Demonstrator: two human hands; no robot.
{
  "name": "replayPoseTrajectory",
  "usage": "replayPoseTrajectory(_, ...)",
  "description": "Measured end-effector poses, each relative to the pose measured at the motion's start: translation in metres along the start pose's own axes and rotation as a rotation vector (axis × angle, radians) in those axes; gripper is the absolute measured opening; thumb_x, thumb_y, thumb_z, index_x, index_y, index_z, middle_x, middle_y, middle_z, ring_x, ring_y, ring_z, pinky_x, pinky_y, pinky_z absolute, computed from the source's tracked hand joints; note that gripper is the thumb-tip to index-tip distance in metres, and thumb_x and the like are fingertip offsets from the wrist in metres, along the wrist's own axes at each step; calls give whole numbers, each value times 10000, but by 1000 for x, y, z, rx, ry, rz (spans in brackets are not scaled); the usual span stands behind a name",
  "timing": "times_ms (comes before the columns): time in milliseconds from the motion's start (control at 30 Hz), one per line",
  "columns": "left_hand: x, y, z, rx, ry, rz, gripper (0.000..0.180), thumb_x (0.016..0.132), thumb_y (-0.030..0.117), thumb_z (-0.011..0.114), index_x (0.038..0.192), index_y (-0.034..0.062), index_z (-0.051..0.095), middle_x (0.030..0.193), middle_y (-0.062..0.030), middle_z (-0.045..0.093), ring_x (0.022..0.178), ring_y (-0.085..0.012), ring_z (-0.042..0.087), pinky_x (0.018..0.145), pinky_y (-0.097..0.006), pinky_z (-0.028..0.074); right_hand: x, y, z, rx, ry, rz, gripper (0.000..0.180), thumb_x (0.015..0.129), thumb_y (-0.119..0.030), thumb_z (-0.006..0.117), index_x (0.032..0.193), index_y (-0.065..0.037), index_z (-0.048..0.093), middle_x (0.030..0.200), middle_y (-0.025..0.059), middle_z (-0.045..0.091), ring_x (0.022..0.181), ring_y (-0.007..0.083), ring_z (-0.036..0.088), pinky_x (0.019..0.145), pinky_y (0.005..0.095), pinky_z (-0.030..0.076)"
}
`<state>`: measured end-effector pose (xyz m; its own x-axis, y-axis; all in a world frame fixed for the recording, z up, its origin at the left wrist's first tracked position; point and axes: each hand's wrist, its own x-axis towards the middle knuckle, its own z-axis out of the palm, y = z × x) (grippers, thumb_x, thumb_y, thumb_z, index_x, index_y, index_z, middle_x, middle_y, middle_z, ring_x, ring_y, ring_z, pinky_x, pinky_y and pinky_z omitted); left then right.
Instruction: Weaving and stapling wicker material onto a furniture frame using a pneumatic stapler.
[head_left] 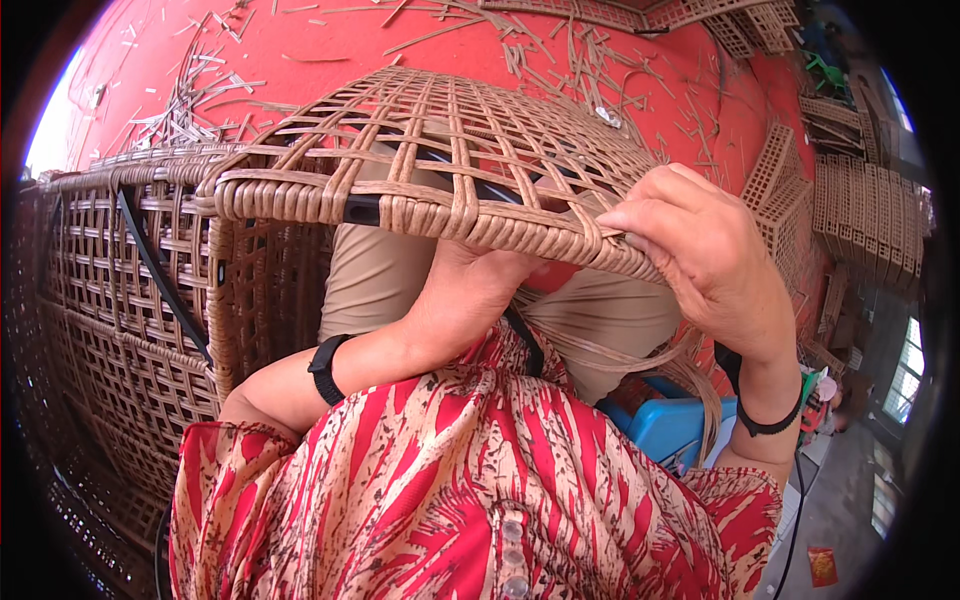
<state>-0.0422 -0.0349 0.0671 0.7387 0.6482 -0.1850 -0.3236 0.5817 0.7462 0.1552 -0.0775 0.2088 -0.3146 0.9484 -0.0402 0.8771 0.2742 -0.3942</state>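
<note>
wicker frame: big brown woven rattan piece [420,150], open lattice on top with a tightly wrapped rim. It fills the middle and left of the frame and sits tilted over the person's lap.
right hand: [710,250] at centre right, fingers curled over the wrapped rim. The grip is closed on the rim edge, with the fingertips [625,215] pressing right on the weave.
left hand: [465,290] just below centre, tucked up under the rim from beneath. The fingers are hidden behind the wicker, so I honestly can't tell whether that grip is closed on anything.
loose strands: a few flat rattan strips [690,370] hang down from the rim near the right wrist, lower right of centre.
wristbands: black band [325,368] on the left wrist, another black one [770,425] on the right.
floor: red floor [330,45] across the top, littered with cut rattan scraps [190,100], mostly upper left.
extras: blue plastic box [665,425] at lower right, and more woven panels [865,205] stacked at the right edge.
</note>
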Motion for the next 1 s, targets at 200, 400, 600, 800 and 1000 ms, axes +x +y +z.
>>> replayPoseTrajectory(200,0,1,10,-47,129,36,140,945,-7,625,1058,3,708,942,-54,723,841,-128,658,760,-281,525,-1,-12,7,-99,87,47,277,799,72,699,1065,-1,694,915,132,640,840,313,656,719,371,530)
replayPoseTrajectory(400,5,0,3,-4,18,17,392,946,-50,584,1335,-9,610,1116,-47,706,975,-108,661,817,-269,558,-13,-23,10,-6,264,223,270,784,72,733,1043,2,697,905,133,636,801,265,655,704,334,524)
replayPoseTrajectory(600,7,-1,-1,120,7,21,274,945,-44,558,1201,-22,654,1059,-74,718,927,-139,679,795,-289,566,-25,-25,7,-38,371,176,194,784,47,774,962,15,705,886,131,649,781,225,649,666,319,511)
replayPoseTrajectory(800,8,-3,-1,211,37,40,236,949,-27,552,1156,-27,666,1028,-92,725,915,-160,692,795,-312,570,-21,-13,13,31,348,170,138,822,39,765,948,19,711,853,120,652,749,215,642,650,306,501)
replayPoseTrajectory(1000,10,-4,-7,799,-64,331,232,908,8,585,1112,36,693,923,-59,664,856,-195,640,788,-323,522,-15,-3,18,112,380,189,112,811,-35,795,890,-13,718,786,102,652,706,250,657,609,338,507)
